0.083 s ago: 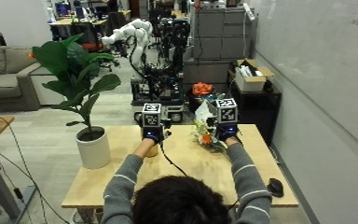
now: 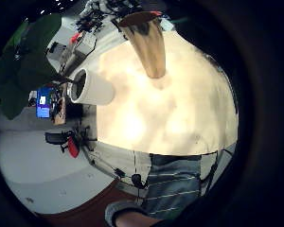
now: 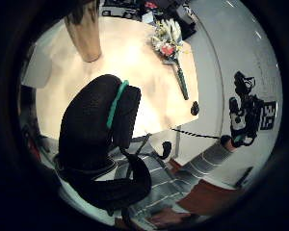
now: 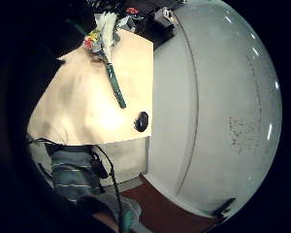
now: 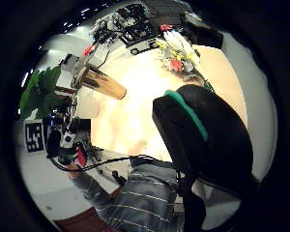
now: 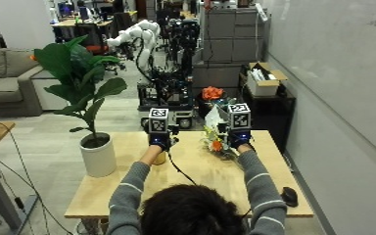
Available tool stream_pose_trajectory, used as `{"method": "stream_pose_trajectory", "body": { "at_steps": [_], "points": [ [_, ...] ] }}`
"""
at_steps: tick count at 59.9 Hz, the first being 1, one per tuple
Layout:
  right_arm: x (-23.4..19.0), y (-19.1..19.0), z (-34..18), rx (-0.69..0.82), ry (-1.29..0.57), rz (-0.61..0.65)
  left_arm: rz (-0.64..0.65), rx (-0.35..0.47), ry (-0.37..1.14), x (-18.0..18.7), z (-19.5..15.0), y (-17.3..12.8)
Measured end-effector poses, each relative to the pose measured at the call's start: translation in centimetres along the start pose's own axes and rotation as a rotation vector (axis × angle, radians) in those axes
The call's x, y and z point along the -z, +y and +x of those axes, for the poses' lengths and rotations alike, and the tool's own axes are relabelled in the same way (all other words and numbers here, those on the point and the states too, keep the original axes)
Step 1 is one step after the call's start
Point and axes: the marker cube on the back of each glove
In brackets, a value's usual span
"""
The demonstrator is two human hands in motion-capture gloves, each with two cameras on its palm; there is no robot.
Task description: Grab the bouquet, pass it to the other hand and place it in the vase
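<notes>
Bouquet (image 6: 215, 142) of orange and pale flowers is lying on the bench (image 6: 201, 171) at two o'clock from the vase (image 3: 85, 33), both hands' grip unclear.

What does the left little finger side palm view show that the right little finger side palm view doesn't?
Only the left little finger side palm view shows the tan vase and the white plant pot standing on the table. Only the right little finger side palm view shows the bouquet lying flat on the table and a small dark object near the table's edge. Both show the tabletop and the person's striped sleeve.
</notes>
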Motion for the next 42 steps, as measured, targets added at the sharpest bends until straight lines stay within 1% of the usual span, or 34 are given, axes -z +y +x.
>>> {"method": "stream_pose_trajectory", "body": {
  "at_steps": [2,5,10,15,22,27,30,34,42],
  "points": [
    [0.2,-0.8,0.1,0.044,0.002,0.093,0.000,0.003,0.007,0.1,-0.1,0.0],
    [0.3,-1.2,0.5,0.055,0.003,0.123,0.012,0.014,0.007,0.3,-0.4,0.0],
    [1.1,0.2,0.6,0.055,-0.011,0.119,0.028,0.017,0.000,0.9,-0.4,0.7],
    [1.4,-0.6,0.6,0.071,-0.039,0.130,0.017,0.019,-0.009,0.5,-0.5,0.1],
    [2.2,-0.8,0.5,0.087,-0.070,0.135,0.019,-0.001,0.019,1.2,-0.4,1.6],
    [2.3,-1.1,-0.2,0.140,-0.136,0.096,0.005,0.021,0.018,0.0,-1.0,0.2],
    [2.4,-1.1,-0.6,0.162,-0.158,0.070,-0.004,0.024,0.019,0.1,-1.2,0.7],
    [2.6,-1.5,-0.7,0.137,-0.140,0.067,0.012,0.001,0.036,0.7,-1.0,1.7],
    [3.1,-1.4,-0.7,0.125,-0.122,0.088,0.011,-0.001,0.038,-0.6,-1.0,0.7]
  ]
}}
